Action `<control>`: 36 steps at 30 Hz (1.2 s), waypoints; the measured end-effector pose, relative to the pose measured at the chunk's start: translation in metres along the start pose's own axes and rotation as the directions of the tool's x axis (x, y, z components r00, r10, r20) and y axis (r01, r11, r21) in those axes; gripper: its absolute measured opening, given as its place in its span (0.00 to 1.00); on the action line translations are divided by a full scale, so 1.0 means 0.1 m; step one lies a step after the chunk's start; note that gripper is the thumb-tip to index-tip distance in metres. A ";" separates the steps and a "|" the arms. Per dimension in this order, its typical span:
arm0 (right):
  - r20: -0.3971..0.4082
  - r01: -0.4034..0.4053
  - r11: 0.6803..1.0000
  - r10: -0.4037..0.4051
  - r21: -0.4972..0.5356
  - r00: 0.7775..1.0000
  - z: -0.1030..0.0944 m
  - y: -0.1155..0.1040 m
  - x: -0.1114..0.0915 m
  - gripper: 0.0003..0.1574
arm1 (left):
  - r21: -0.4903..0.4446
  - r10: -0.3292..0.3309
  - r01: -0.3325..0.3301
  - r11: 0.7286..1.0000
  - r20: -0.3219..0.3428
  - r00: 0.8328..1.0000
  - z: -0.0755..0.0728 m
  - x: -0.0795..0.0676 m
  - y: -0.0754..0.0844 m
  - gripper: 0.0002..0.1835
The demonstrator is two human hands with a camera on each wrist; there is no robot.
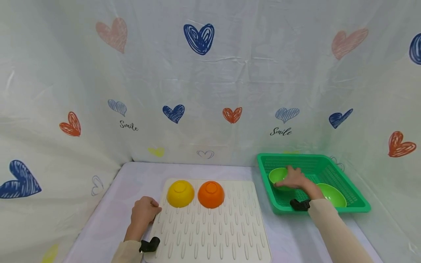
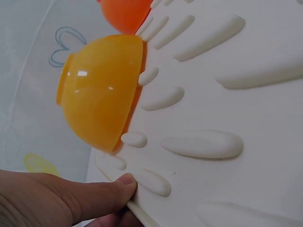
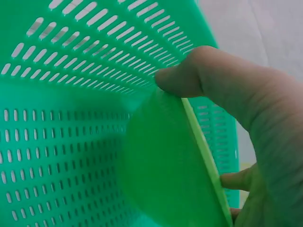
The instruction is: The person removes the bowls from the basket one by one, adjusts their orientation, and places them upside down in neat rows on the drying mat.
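In the head view my right hand [image 1: 293, 178] reaches into the green basket [image 1: 358, 204] and grips a light green bowl [image 1: 277, 175] by its rim. The right wrist view shows the thumb on one side of that bowl [image 3: 165, 165] and fingers along the rim. A second green bowl [image 1: 333, 195] lies in the basket, partly behind my forearm. My left hand [image 1: 143, 212] pinches the left edge of the white ridged mat [image 1: 210, 226] between thumb and fingers. On the mat, a yellow bowl [image 1: 180, 193] and an orange bowl [image 1: 211, 194] rest upside down, side by side.
A pale cloth covers the table [image 1: 138, 179]. Behind and beside it hangs a white curtain [image 1: 210, 80] printed with hearts. The basket's raised walls surround the right hand. Black straps with a small device sit on both wrists.
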State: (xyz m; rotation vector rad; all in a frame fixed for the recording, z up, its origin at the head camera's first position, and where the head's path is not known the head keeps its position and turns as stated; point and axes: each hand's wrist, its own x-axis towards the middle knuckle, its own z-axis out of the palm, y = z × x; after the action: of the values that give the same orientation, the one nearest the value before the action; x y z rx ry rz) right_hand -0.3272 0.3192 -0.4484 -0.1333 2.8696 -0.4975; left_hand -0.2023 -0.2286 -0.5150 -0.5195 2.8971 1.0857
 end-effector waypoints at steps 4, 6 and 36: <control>-0.063 -0.013 1.000 0.014 0.003 0.998 -0.03 -0.08 -0.03 0.75 | -0.003 0.000 0.000 1.000 -0.007 1.000 0.01 0.01 -0.01 0.08; -0.081 -0.012 1.000 0.014 0.029 0.997 -0.03 -0.10 -0.05 0.75 | -0.005 0.000 0.000 1.000 -0.007 1.000 0.01 0.01 -0.02 0.08; -0.279 0.168 0.957 -0.098 0.236 0.955 0.05 -0.86 -0.72 0.74 | 0.008 -0.025 0.025 1.000 0.017 1.000 -0.01 0.01 0.00 0.08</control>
State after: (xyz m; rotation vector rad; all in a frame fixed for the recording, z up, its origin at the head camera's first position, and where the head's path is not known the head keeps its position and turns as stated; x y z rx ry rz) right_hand -0.2520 0.2458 -0.4087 -0.2353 3.0295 -0.9797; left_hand -0.2033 -0.2294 -0.5143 -0.5422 2.8709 1.0705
